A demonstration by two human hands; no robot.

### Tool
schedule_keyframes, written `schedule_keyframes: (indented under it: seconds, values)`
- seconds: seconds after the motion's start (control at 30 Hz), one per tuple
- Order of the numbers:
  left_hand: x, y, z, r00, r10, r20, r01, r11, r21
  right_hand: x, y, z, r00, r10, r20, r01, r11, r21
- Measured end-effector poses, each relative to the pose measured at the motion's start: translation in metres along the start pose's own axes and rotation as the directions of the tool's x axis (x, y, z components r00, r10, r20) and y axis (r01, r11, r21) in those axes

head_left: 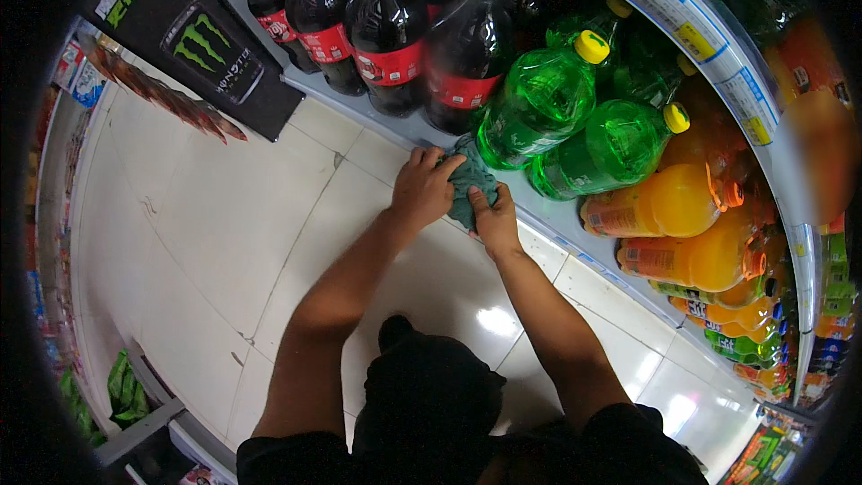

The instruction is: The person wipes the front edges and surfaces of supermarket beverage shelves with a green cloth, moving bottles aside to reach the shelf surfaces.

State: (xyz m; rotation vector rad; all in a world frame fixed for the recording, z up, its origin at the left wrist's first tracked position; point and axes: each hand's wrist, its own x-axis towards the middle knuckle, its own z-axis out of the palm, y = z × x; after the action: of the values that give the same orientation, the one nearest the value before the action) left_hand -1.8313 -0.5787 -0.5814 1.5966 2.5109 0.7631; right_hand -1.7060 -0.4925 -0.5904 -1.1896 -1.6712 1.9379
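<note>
A crumpled dark green cloth (469, 181) is bunched between my two hands, at the front edge of the bottom shelf (409, 128). My left hand (424, 184) grips its left side with bent fingers. On the right side, my right hand (496, 218) holds it, thumb on top; part of its fingers is hidden. Just behind the cloth stand a dark cola bottle (467, 58) with a red label and a green soda bottle (539, 103) with a yellow cap. A second green bottle (606, 151) is beside that one.
More cola bottles (384, 31) line the shelf to the left, orange soda bottles (664, 202) to the right. A price-tag rail (691, 22) curves overhead. A black display panel (202, 45) stands at the shelf's left end. Pale floor tiles (224, 207) spread below; another shelf (148, 427) is at lower left.
</note>
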Motion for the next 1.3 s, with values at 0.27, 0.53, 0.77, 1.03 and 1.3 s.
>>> schedule_keyframes:
  seconds: [0.27,0.53,0.77,1.03,1.3]
  values:
    - [0.024,-0.001,-0.014,0.917,-0.054,0.395,-0.018,0.984,0.177,-0.005,-0.011,0.003,0.988,-0.136,0.068,0.149,0.957,-0.247]
    - [0.051,-0.003,-0.019,0.799,-0.258,0.543,0.107,0.95,0.294,0.026,-0.003,0.012,0.952,-0.265,0.153,0.306,0.805,-0.509]
    - [0.06,-0.026,0.018,0.749,-0.232,0.621,0.105,0.967,0.234,0.015,-0.013,0.008,0.934,-0.292,0.207,0.354,0.836,-0.419]
    - [0.051,0.008,-0.017,0.667,-0.353,0.656,0.163,0.928,0.334,0.008,0.005,0.0,0.954,-0.234,0.188,0.281,0.914,-0.293]
    - [0.049,0.007,-0.008,0.685,-0.278,0.674,0.154,0.959,0.239,-0.012,-0.031,-0.007,0.976,-0.03,0.218,0.042,0.998,-0.05]
